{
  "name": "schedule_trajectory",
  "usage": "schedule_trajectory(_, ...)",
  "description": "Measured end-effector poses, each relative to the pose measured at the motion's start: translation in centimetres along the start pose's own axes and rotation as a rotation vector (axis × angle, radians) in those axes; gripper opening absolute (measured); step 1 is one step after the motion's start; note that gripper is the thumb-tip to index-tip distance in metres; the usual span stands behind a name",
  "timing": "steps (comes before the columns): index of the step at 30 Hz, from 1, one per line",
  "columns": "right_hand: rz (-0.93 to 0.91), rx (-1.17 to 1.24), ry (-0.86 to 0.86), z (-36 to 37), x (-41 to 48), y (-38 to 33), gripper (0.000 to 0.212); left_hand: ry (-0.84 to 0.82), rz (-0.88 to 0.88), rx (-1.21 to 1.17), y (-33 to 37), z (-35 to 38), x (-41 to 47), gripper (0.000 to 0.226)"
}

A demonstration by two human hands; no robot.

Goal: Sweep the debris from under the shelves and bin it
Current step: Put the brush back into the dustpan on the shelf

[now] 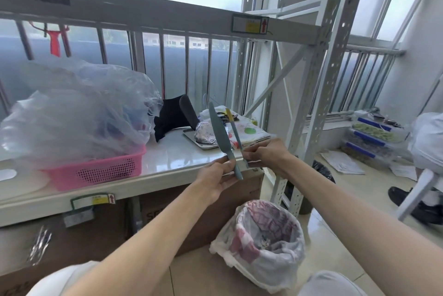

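My left hand pinches the handle of a grey-blue plastic knife, its blade pointing up in front of the shelf. My right hand pinches the lower end of a thinner grey stick-like utensil with a yellow tip, held upright beside the knife. Both hands hover at the front edge of the white shelf board. Below them on the floor stands a small bin lined with a white and red plastic bag, with some bits inside. No broom or dustpan is in view.
A pink basket with big clear plastic bags fills the shelf's left. Black cloth, a tray and papers lie at its right. Cardboard boxes sit under the shelf. White perforated uprights stand right; stacked containers and papers lie beyond.
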State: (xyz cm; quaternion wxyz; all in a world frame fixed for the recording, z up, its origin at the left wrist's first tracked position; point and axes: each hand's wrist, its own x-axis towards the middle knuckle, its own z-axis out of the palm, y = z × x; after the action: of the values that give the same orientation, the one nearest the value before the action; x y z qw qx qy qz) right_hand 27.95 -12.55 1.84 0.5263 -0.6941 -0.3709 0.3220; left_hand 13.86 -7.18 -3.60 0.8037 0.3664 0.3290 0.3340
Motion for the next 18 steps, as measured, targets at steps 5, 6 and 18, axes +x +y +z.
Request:
schedule_trajectory(5, -0.024, 0.061, -0.075, 0.6, -0.7, -0.1, 0.014, -0.048, 0.011, 0.031, 0.3, 0.0, -0.4, 0.016)
schedule_trajectory(6, -0.02, 0.069, -0.083, 0.7, -0.9, -0.2, 0.014, -0.054, 0.015, 0.04, 0.4, 0.1, -0.4, 0.015)
schedule_trajectory(18, -0.154, -0.124, -0.02, 2.5, -0.6, -0.7, 0.01, -0.025, 0.016, 0.014, 1.9, -0.2, -0.8, 0.016)
